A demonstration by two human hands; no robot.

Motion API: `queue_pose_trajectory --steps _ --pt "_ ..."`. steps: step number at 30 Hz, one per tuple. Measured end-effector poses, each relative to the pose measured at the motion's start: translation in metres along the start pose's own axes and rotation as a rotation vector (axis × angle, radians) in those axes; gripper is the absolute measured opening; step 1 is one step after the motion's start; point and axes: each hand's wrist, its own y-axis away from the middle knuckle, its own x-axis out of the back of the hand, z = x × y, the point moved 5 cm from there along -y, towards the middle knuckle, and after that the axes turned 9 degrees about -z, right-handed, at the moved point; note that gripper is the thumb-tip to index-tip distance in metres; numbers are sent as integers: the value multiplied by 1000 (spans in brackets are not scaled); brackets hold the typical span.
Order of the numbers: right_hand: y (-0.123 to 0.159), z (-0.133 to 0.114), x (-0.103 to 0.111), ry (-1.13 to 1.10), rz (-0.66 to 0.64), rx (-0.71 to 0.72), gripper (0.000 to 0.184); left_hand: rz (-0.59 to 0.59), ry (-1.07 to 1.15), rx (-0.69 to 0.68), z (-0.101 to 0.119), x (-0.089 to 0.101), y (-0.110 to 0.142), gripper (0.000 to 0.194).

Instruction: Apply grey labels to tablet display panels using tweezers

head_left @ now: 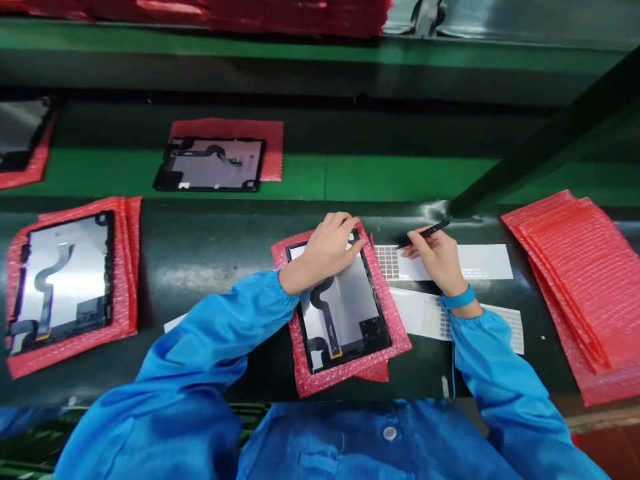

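Note:
Under my left hand (330, 248) lies a tablet screen panel (350, 300), metal back up, with a dark ribbon cable across it. My left fingers are spread over its upper edge. The panel rests tilted on red bubble wrap bags (397, 337). My right hand (436, 259) is closed around black tweezers (434, 229). Their tip points down-left at a white sticker sheet (485, 261) bearing a grid of small grey squares. Below it lies another sticker sheet (415, 310), partly covered by my right wrist, which wears a blue band (459, 298).
To the left another panel (75, 267) lies on red bubble bags. Beyond the bench, a panel (215, 163) on a red bag rests on the green surface (350, 177). Red bubble bags (585, 280) are piled at right. A dark post (540, 140) slants across the upper right.

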Motion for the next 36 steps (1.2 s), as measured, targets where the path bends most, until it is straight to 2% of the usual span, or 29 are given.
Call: queue_pose_trajectory --steps 3,9,12,17,25,36 --pt "0 2 -1 36 49 7 50 34 -23 -32 6 -11 4 37" --pt "2 1 1 80 65 -35 48 37 -54 -111 19 -17 -1 33" --pt "2 -2 1 87 67 -43 47 44 -138 -167 29 -24 3 35" --pt "3 -3 2 75 61 -55 45 -39 -290 -226 43 -40 11 43" --pt "2 -5 2 55 71 -55 45 -96 -325 -201 44 -41 6 42" --pt "0 -5 0 36 75 -63 50 -94 -311 -201 44 -43 6 42"
